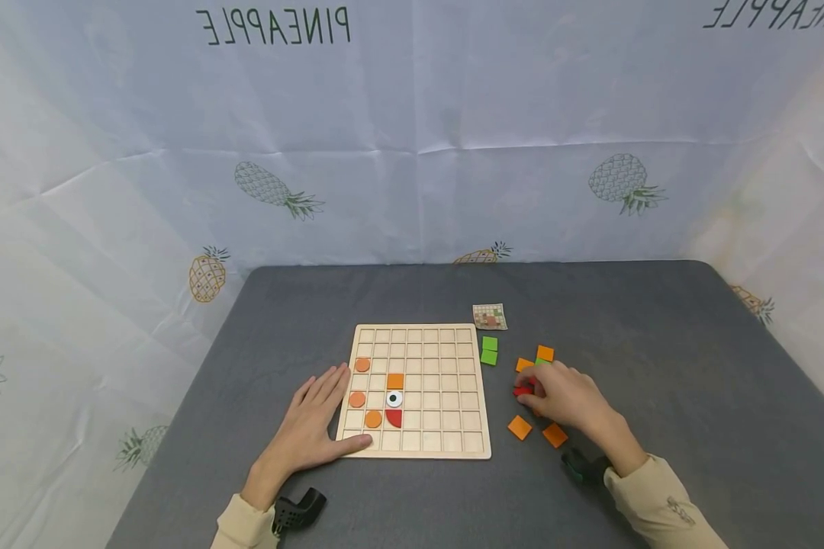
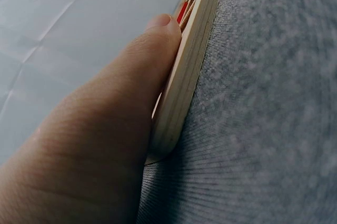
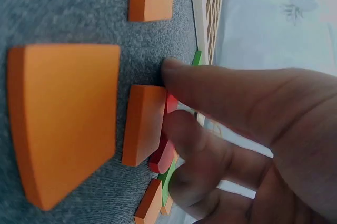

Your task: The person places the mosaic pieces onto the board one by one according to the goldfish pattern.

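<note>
A wooden grid board [image 1: 446,455] lies flat on the table. My left hand [image 1: 313,423] rests at its left side, fingers spread along the edge and thumb over the near left corner. On the grid are three orange discs [image 1: 373,418], an orange square [image 1: 395,380], a white eye disc [image 1: 394,399] and a red quarter-round piece [image 1: 394,418]. Right of the board, my right hand [image 1: 566,393] is low over loose pieces, thumb and index finger curled at a red piece [image 1: 523,391]. In the right wrist view, red shows between thumb and index fingertips, beside an orange piece [image 3: 143,124].
Two green squares [image 1: 490,350] lie by the board's right edge, below a small printed pattern card [image 1: 490,316]. Loose orange squares [image 1: 519,427] lie around my right hand, with a green piece [image 1: 542,361] partly covered. A pineapple-print cloth [image 1: 412,191] hangs behind the grey table [image 1: 412,503].
</note>
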`<move>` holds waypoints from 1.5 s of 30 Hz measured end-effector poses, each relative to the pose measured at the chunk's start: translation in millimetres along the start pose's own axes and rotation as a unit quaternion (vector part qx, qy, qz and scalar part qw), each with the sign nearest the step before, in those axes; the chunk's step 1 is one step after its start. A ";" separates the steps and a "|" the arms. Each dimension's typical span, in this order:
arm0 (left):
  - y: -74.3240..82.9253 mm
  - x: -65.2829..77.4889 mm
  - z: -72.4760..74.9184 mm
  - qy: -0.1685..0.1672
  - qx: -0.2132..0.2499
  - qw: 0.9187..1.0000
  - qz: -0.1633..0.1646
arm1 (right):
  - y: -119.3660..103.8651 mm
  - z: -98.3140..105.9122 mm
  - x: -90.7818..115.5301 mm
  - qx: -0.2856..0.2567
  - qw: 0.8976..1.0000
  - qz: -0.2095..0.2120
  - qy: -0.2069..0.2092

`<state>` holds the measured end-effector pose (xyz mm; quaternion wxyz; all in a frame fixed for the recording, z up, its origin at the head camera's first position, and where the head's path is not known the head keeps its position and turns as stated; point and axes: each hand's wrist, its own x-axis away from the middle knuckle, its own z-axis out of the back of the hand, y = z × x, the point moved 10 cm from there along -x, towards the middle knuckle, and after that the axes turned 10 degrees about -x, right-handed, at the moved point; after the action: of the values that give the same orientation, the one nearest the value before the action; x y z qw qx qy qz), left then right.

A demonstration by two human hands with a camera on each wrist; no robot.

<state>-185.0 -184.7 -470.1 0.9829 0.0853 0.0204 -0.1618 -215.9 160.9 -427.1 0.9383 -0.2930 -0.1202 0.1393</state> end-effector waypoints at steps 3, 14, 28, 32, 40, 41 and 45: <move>0.2 0.0 -0.3 -0.002 0.001 1.000 0.000 | -1.6 -0.7 -1.9 0.002 1.000 0.007 0.001; 0.2 -0.2 1.2 0.001 0.002 1.000 -0.005 | 4.1 2.2 -5.1 0.025 0.999 -0.030 0.022; 0.8 -0.8 2.2 0.006 0.006 1.000 -0.011 | -4.9 -1.7 -11.2 0.014 0.999 -0.003 0.032; 1.6 -1.4 2.8 0.007 0.009 1.000 -0.013 | -4.2 -0.8 -14.2 0.018 0.999 -0.011 0.032; 0.5 -1.5 5.4 0.010 0.008 1.000 -0.013 | 8.2 5.8 -7.3 0.033 0.997 -0.067 0.025; 0.4 -1.4 5.3 0.010 0.008 1.000 -0.013 | 7.2 5.4 -7.3 0.032 0.997 -0.064 0.023; 1.1 -1.1 3.6 0.007 0.009 1.000 -0.013 | 0.4 1.7 -10.0 0.023 0.999 -0.042 0.024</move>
<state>-185.6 -183.9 -466.4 0.9797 0.0950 0.0268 -0.1746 -225.8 158.8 -427.4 0.9524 -0.2692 -0.1066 0.0954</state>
